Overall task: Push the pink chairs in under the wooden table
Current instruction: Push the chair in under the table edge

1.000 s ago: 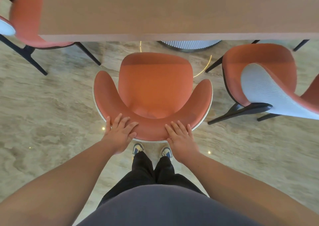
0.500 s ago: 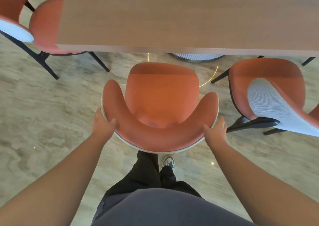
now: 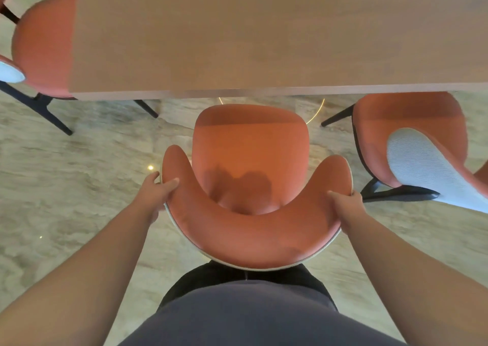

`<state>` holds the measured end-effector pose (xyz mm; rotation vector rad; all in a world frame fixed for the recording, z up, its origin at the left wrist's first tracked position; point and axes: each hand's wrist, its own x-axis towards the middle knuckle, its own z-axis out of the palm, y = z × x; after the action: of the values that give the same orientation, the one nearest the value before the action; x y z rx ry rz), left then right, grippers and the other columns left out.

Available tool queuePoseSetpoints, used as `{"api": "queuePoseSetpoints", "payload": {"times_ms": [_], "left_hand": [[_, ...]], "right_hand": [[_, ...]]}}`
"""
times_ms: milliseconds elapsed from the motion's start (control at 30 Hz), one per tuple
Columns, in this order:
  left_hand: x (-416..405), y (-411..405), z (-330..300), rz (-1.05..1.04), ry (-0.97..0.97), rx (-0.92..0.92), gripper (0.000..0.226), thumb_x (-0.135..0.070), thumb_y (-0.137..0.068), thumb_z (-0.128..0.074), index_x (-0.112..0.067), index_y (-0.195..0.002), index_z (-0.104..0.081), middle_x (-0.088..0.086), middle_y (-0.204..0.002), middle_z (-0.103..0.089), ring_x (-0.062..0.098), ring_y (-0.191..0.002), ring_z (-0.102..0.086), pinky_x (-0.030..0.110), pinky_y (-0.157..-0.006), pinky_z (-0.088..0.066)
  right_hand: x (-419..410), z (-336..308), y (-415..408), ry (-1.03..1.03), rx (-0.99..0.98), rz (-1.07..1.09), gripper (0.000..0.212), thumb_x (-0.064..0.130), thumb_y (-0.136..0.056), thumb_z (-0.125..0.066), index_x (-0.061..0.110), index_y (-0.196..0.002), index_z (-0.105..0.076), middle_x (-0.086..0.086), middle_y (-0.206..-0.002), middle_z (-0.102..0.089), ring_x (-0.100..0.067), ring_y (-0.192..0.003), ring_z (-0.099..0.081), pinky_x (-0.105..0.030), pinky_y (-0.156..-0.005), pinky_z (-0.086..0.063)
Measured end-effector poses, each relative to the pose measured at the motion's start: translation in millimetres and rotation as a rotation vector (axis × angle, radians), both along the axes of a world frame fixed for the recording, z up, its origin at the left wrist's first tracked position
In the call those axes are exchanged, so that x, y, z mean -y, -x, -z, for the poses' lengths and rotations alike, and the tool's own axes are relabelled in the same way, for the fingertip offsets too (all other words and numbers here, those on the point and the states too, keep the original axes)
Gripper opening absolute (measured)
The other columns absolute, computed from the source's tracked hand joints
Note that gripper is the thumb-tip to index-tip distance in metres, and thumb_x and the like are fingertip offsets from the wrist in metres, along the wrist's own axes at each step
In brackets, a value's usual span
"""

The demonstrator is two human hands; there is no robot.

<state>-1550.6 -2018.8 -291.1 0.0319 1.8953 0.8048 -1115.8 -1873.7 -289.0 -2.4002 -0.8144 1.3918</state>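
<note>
- Pink upholstered chair with curved wraparound backrest (image 3: 250,187) standing on the marbled stone floor (image 3: 79,174), seat front just short of the wooden table's (image 3: 237,42) near edge.
- Left hand (image 3: 155,189) gripping the backrest's left wing, thumb on top.
- Right hand (image 3: 346,203) gripping the right wing, fingers curled under the rim.
- Second pink chair with pale grey back (image 3: 412,147) just to the right, partly under the table.
- Third pink chair (image 3: 42,47) at far left, partly tucked under.

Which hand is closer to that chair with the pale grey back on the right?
The right hand. It grips the middle chair's right backrest wing, just beside the grey-backed chair. The left hand grips the opposite wing.
</note>
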Motion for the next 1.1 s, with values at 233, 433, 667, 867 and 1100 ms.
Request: {"api": "queuePoseSetpoints", "payload": {"times_ms": [233,433,667,867,1100], "left_hand": [[-34.9,9.5,21.1,0.045,0.062,-0.013,0.073,-0.025,-0.085,-0.083,-0.004,-0.144,-0.046,0.018,-0.133,-0.063,0.035,-0.108,-0.067,0.050,-0.090,-0.057],[-44.7,4.8,36.6,0.000,0.172,-0.160,0.068,-0.027,-0.074,-0.091,-0.004,-0.130,-0.059,0.016,-0.116,-0.070,0.035,-0.099,-0.069,0.048,-0.084,-0.059],[-44.1,10.0,44.0,0.007,0.243,-0.162,0.051,-0.022,-0.078,-0.086,-0.007,-0.119,-0.060,0.007,-0.092,-0.067,0.028,-0.080,-0.068,0.037,-0.065,-0.055],[-40.1,11.7,43.9,0.045,0.243,-0.205,0.039,-0.024,-0.084,-0.080,-0.013,-0.117,-0.062,0.008,-0.096,-0.067,0.033,-0.089,-0.068,0.045,-0.078,-0.057],[-54.1,17.7,36.2,0.015,0.167,-0.212,0.025,-0.019,-0.086,-0.076,-0.017,-0.107,-0.063,0.005,-0.095,-0.069,0.027,-0.084,-0.069,0.035,-0.065,-0.054]], "right_hand": [[-38.7,9.0,-7.6,0.080,-0.106,0.030,0.074,0.030,-0.080,-0.087,0.006,-0.136,-0.045,-0.015,-0.116,-0.063,-0.032,-0.095,-0.068,-0.043,-0.072,-0.058],[-56.5,21.9,-14.3,0.192,-0.117,0.016,0.056,0.017,-0.079,-0.086,0.008,-0.122,-0.051,-0.016,-0.105,-0.067,-0.035,-0.091,-0.070,-0.044,-0.072,-0.058],[-60.1,32.8,-18.9,0.203,-0.036,-0.027,0.038,0.008,-0.082,-0.079,0.010,-0.115,-0.061,-0.017,-0.101,-0.071,-0.037,-0.088,-0.070,-0.042,-0.071,-0.057],[-55.8,32.2,-20.7,0.133,0.003,-0.077,0.030,0.006,-0.086,-0.073,0.014,-0.112,-0.061,-0.011,-0.096,-0.070,-0.033,-0.086,-0.068,-0.043,-0.075,-0.056],[-77.6,22.9,-12.8,0.029,0.041,-0.124,0.026,0.008,-0.087,-0.071,0.014,-0.110,-0.060,-0.008,-0.091,-0.068,-0.029,-0.082,-0.066,-0.042,-0.075,-0.054]]}}
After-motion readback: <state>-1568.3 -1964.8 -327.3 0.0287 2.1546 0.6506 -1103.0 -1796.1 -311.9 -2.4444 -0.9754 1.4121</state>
